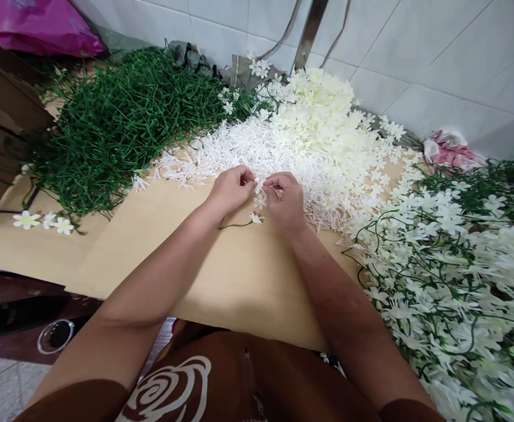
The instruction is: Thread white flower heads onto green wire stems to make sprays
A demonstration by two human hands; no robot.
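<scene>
Over the cardboard, my left hand (234,186) is closed in a pinch, with a small white artificial flower (260,186) at its fingertips. My right hand (285,200) faces it closely, thumb and finger pinched together; what they hold is too small to make out. Just below the fingertips lies a loose white blossom (260,202). Nearer to me, a single flower on a green stem (239,225) rests on the cardboard. Beyond my hands spreads a heap of thin white stamen-like pieces (239,143), with a pile of cream-white petals (318,111) behind it.
A large mound of green plastic stems (129,117) is at the back left, beside a cardboard box (6,117). Stemmed white flowers (454,281) fill the right side. Cardboard sheets (248,275) cover the work surface. A tiled wall (436,53) bounds the back.
</scene>
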